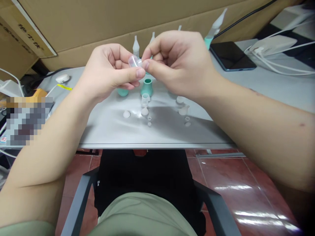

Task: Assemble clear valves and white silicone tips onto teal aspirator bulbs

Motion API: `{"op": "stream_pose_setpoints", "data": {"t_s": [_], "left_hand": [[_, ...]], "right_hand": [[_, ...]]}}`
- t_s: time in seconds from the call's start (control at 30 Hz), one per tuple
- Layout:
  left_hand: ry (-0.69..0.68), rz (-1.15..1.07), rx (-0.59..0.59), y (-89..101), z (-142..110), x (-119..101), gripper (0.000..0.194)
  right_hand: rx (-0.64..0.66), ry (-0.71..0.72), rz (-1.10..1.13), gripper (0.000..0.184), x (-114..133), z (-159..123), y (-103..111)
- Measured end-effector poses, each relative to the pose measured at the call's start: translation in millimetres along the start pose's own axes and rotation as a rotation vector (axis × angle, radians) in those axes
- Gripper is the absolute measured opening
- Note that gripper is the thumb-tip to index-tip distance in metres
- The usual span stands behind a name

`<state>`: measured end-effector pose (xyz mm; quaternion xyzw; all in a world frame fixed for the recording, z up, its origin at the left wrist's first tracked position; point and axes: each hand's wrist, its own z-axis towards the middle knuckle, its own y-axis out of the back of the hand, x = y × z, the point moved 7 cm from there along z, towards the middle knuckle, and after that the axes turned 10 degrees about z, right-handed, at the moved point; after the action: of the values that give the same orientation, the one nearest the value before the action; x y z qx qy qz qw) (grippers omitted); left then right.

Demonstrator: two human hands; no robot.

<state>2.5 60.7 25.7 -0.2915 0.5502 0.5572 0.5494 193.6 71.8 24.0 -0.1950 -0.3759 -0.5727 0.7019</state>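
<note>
My left hand (pixel 114 67) holds a small clear plastic cup-shaped piece (pixel 134 61) between thumb and fingers, above the table. My right hand (pixel 173 60) is closed in a pinch at the narrow right end of this piece; what lies between its fingertips is hidden. Below the hands stands an open-topped green rubber bulb (pixel 147 88), with another green bulb (pixel 123 92) partly covered by my left hand. In front of them lie a clear fitting (pixel 145 99), white domed caps (pixel 126 114), and small rings (pixel 149 118). More white fittings (pixel 183 110) lie below my right hand.
Behind the hands stand several nasal aspirators with white tips (pixel 136 46), one at the right (pixel 218 24). A phone (pixel 232 55) and white cables (pixel 275 64) lie at the right rear. A cardboard wall (pixel 98 23) closes the back of the grey table (pixel 108 137).
</note>
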Motion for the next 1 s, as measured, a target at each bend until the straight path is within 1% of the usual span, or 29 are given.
{"op": "stream_pose_setpoints", "data": {"t_s": [0.1,0.2,0.23,0.37,0.43,0.5,0.57,0.67,0.8,1.0], "left_hand": [[0.01,-0.034,0.018,-4.6,-2,-2,0.04],[0.03,-0.028,0.01,-6.1,-3,-5,0.04],[0.031,-0.024,0.014,-6.7,-4,-5,0.039],[0.034,-0.03,0.027,-7.5,-4,-5,0.04],[0.052,-0.018,0.037,-6.3,-3,-3,0.043],[0.066,0.015,0.049,-4.3,-4,-1,0.045],[0.068,0.047,0.062,-2.5,-4,0,0.046],[0.067,0.061,0.069,-1.3,-5,0,0.051],[0.075,0.045,0.056,-0.5,-4,0,0.051],[0.078,0.073,0.1,0.2,-1,3,0.049]], "right_hand": [[-0.014,0.01,-0.046,0.043,3,-2,2],[-0.022,0.005,-0.043,0.036,2,-3,2],[-0.017,0.004,-0.035,0.036,1,-3,1],[0.026,-0.049,0.028,0.043,-6,-2,-5],[0.052,-0.092,0.056,0.043,-10,-1,-7],[0.083,-0.127,0.053,0.043,-13,-1,-8],[0.117,-0.162,0.03,0.048,-15,-1,-8],[0.134,-0.205,0.008,0.052,-17,-1,-6],[0.14,-0.189,0.036,0.049,-19,-1,-6],[0.194,-0.197,0.14,0.056,-24,0,-10]]}}
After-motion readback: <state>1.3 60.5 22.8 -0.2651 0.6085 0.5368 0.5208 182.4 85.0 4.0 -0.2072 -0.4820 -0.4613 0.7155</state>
